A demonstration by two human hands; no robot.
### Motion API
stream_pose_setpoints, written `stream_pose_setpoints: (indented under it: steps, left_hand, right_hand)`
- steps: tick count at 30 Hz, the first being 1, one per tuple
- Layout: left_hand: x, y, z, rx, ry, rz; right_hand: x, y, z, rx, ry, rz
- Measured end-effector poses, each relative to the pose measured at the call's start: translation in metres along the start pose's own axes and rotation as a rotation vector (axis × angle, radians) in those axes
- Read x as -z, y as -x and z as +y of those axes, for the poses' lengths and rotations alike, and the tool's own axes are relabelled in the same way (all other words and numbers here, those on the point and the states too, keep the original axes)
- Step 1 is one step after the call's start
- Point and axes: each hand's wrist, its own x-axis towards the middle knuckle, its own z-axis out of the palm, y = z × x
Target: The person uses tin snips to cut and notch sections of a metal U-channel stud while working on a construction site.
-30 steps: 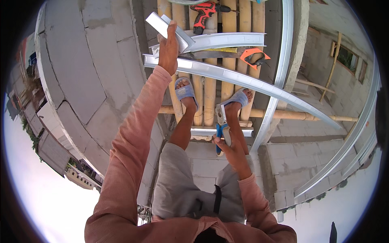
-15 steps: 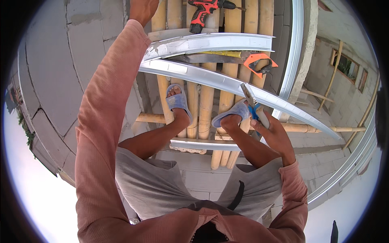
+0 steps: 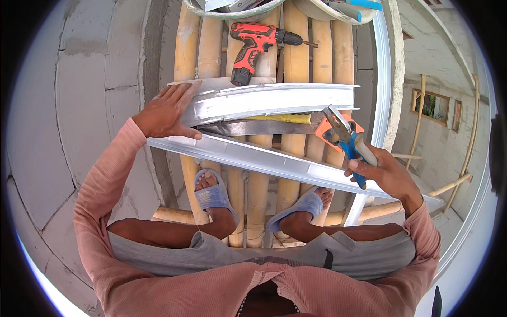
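My left hand (image 3: pixel 168 112) lies with fingers spread at the left end of a short silver metal channel (image 3: pixel 274 101). Its thumb reaches down over the gap toward a longer silver metal channel (image 3: pixel 259 154), which slants down to the right. In my right hand (image 3: pixel 388 171) is a pair of pliers (image 3: pixel 346 138) with blue and grey handles, jaws pointing up and left. Between the two channels lies a handsaw (image 3: pixel 264 127); the pliers partly cover its orange handle. A red and black cordless drill (image 3: pixel 251 48) rests just beyond the short channel.
Under my sandalled feet is a platform of bamboo poles (image 3: pixel 259 195). At the far edge stand two buckets, one holding tools (image 3: pixel 237 9), the other (image 3: pixel 332 9) with something blue across it. Long metal profiles (image 3: pixel 381 79) run along the right; a grey block wall (image 3: pixel 84 105) rises on the left.
My left hand has come down and nearer from the far left onto the channel ends. The pliers have moved right, over the saw handle. The view has shifted, bringing the buckets in.
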Motion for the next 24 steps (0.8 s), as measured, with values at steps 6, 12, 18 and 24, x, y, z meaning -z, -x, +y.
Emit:
stream_pose_setpoints:
  steps: [6, 12, 18, 24]
  left_hand:
    - [-0.013, -0.008, 0.004, -0.033, -0.088, 0.006]
    - [0.014, -0.022, 0.032, -0.110, 0.093, 0.204]
    - [0.026, -0.114, 0.138, -0.517, -0.015, 0.336]
    - [-0.010, -0.203, 0.183, -0.266, -0.343, 0.129]
  right_hand:
    - [-0.017, -0.021, 0.023, 0.088, -0.153, 0.017]
    - [-0.048, -0.021, 0.072, -0.081, -0.213, 0.046]
    - [-0.070, -0.026, 0.092, -0.066, -0.384, 0.105]
    - [-0.085, -0.016, 0.087, 0.102, -0.712, 0.171]
